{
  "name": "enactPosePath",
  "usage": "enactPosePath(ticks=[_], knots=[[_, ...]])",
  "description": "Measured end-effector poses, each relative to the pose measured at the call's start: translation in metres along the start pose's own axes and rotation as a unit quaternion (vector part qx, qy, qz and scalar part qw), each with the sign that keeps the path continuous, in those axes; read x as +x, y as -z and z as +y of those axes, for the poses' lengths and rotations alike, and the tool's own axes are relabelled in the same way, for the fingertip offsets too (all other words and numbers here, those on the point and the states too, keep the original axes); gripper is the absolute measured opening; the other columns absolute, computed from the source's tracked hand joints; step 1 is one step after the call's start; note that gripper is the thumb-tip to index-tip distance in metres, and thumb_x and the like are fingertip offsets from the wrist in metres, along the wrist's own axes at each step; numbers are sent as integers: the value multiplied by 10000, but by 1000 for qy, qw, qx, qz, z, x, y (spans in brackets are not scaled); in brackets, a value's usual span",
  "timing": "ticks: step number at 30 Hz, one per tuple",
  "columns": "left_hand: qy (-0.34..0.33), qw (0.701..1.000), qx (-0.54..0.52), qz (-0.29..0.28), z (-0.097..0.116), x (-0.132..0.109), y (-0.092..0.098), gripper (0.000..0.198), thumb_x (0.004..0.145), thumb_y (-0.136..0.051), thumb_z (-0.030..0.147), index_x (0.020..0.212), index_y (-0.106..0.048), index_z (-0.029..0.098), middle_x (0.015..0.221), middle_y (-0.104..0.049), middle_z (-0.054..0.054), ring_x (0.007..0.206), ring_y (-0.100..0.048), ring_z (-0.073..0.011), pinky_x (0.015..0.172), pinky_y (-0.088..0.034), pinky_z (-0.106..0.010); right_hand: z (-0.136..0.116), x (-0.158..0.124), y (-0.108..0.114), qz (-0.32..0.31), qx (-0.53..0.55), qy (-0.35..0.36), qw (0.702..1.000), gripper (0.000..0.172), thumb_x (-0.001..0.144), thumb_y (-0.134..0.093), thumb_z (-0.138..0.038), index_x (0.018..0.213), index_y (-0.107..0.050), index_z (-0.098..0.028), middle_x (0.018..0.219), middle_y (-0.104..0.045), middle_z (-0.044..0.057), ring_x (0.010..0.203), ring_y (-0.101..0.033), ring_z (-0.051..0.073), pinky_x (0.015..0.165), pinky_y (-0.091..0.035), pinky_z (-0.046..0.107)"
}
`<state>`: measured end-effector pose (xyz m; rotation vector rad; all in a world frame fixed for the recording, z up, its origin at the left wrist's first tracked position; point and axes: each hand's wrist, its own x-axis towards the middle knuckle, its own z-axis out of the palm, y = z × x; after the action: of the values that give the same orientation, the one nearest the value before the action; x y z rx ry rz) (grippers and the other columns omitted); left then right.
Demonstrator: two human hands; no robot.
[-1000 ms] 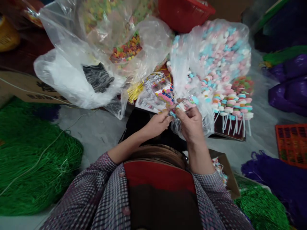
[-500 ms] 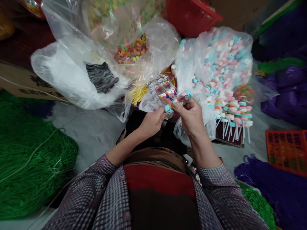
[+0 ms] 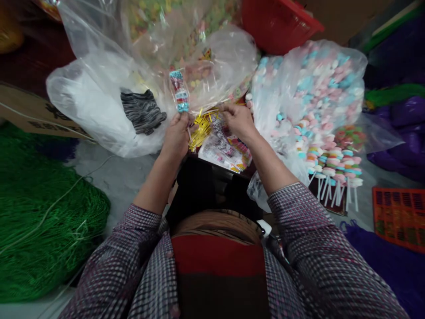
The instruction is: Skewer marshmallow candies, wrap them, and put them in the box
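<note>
My left hand [image 3: 177,136] is closed round the lower end of a bagged marshmallow lollipop [image 3: 179,91], which stands up from the fingers in its clear printed wrapper. Blue, white and reddish pieces show through the plastic. To its right, my right hand [image 3: 238,122] reaches over the gold twist ties [image 3: 200,128], thumb and fingertips pinched on the end of one strip. Under that hand lie flat printed plastic bags [image 3: 224,150], partly covered by it.
Stick-mounted marshmallow lollipops [image 3: 335,164] lie at the right, below a big bag of marshmallows [image 3: 327,79]. Dark grey strips [image 3: 142,110] rest on white plastic at the left. A red basin [image 3: 279,26] stands behind; green netting [image 3: 49,212] is heaped on the floor.
The lollipop, between both hands before, is now upright in my left hand, farther left and forward. My right hand has let go of it and moved left to the gold ties.
</note>
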<state>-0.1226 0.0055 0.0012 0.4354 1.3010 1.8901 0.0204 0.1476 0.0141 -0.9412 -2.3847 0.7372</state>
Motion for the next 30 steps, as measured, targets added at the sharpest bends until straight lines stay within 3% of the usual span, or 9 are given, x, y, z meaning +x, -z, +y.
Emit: enactPosePath(ticks=[5, 10, 16, 20, 24, 30], knots=[[-16, 1000, 6, 12, -10, 8, 11, 370, 854, -726, 576, 856, -613, 224, 923, -687, -45, 1052, -682, -195, 863, -589, -306, -4, 10, -16, -21, -50, -55, 997, 161, 900, -589, -217, 817, -718, -167, 793, -686, 62, 861, -645, 242, 886, -513, 393], [-3, 1000, 0, 23, -12, 5, 9, 299, 887, -706, 520, 879, -637, 230, 938, -704, -51, 1064, -676, -194, 844, -594, -290, 2, 17, -38, -24, -105, -35, 994, 183, 890, -660, -272, 1038, -722, -183, 1035, -701, 110, 994, -634, 282, 929, -502, 434], [6, 1000, 0, 29, -15, 5, 10, 273, 897, -710, 474, 836, -639, 217, 951, -708, -47, 1091, -671, -189, 888, -586, -291, 16, 32, -53, -39, -122, -11, 992, 109, 920, -598, -199, 864, -688, -173, 998, -697, 134, 1011, -610, 283, 929, -491, 438], [2, 1000, -11, 26, -21, 7, 13, 266, 887, -736, 433, 804, -632, 202, 898, -687, -30, 1022, -675, -162, 887, -571, -266, 16, 27, -42, -47, -130, -11, 990, 101, 905, -589, -152, 844, -669, -161, 973, -705, 144, 993, -632, 295, 938, -487, 463], [3, 1000, -13, 22, -22, 7, 13, 237, 902, -723, 405, 813, -642, 201, 898, -701, -31, 953, -673, -136, 847, -562, -239, 18, 8, -19, -7, -70, 8, 997, 116, 933, -586, -220, 840, -649, -193, 958, -714, 98, 982, -654, 266, 961, -503, 454], [-18, 999, 38, 1, -9, -6, 5, 268, 955, -634, 411, 775, -644, 213, 852, -723, -35, 820, -678, -135, 687, -534, -233, 20, -17, -1, 65, 131, -66, 987, 156, 912, -608, -316, 804, -639, -208, 727, -648, -9, 670, -600, 155, 698, -524, 323]])
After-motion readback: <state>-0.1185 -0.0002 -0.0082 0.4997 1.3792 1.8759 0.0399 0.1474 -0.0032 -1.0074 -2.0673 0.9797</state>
